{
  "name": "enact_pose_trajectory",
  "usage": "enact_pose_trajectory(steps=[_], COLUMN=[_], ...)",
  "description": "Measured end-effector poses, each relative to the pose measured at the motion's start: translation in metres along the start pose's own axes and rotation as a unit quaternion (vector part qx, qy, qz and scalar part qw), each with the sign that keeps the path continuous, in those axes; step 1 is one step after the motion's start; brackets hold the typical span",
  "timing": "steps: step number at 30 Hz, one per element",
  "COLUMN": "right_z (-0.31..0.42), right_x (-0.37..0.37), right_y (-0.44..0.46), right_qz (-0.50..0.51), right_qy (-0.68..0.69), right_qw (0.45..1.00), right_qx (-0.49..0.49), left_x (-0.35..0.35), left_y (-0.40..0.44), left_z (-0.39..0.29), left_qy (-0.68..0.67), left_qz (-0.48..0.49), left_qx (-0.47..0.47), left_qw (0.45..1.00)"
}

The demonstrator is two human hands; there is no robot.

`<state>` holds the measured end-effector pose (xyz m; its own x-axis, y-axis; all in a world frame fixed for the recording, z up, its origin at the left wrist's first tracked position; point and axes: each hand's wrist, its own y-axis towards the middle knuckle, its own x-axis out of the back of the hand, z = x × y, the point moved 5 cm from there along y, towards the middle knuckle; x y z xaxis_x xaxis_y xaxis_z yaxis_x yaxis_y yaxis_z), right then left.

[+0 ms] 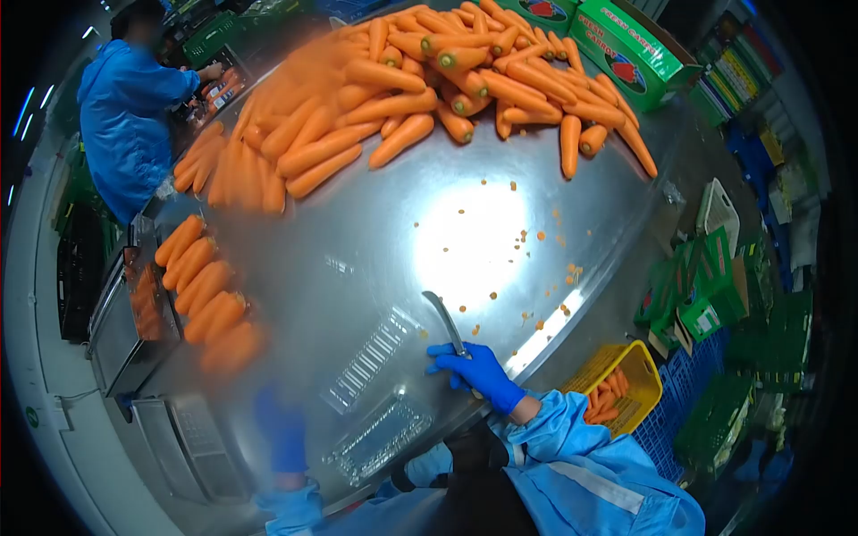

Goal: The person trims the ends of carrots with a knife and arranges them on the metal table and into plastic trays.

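Blue right hand (487, 373) grips knife (444, 322) | left hand (282, 422) blurred, grip unclear | trays (380, 438) between, carrot pile (386, 107) beyond

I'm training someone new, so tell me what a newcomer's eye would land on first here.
The big heap of orange carrots across the far side of the metal table. Next, the blue-gloved right hand, holding a curved knife near the table's near edge. Then the yellow basket of carrots, beyond the table's right side.

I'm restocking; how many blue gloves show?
2: a blue glove on the right hand, holding the curved metal knife; a blurred blue glove on the left hand. More may be hidden.
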<state>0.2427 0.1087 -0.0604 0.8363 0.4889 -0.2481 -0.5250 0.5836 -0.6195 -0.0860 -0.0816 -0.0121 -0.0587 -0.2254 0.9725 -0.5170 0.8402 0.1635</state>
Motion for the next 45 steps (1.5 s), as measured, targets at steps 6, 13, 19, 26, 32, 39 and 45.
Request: enact_pose_trajectory(steps=[6,13,19,26,32,39,45], right_z=[0.043,0.069,0.049,0.018,0.034,0.023,0.03], right_x=[0.025,0.074,0.127,0.149,0.147,0.15,0.151], right_y=[0.024,0.019,-0.021,-0.021,-0.023,-0.02,-0.023], right_qz=[-0.011,-0.043,-0.101,-0.2,-0.185,-0.196,-0.202], right_qy=[-0.035,-0.065,-0.148,-0.009,-0.056,-0.094,-0.142], right_qw=[0.999,0.997,0.984,0.98,0.981,0.976,0.967], right_qx=[-0.003,0.02,0.002,0.016,0.003,0.023,0.057], left_x=[-0.004,-0.063,-0.138,-0.123,-0.141,-0.153,-0.127], left_y=[0.117,0.293,0.405,0.412,0.397,0.387,0.353], left_z=[-0.079,-0.162,-0.181,-0.206,-0.217,-0.229,-0.218], left_qy=[-0.095,-0.159,0.155,0.19,-0.085,-0.077,-0.356], left_qz=[-0.085,-0.048,-0.124,0.031,0.173,0.179,0.089], left_qx=[-0.098,-0.19,-0.196,-0.106,-0.043,0.018,-0.006], left_qw=[0.987,0.968,0.96,0.976,0.98,0.981,0.93])
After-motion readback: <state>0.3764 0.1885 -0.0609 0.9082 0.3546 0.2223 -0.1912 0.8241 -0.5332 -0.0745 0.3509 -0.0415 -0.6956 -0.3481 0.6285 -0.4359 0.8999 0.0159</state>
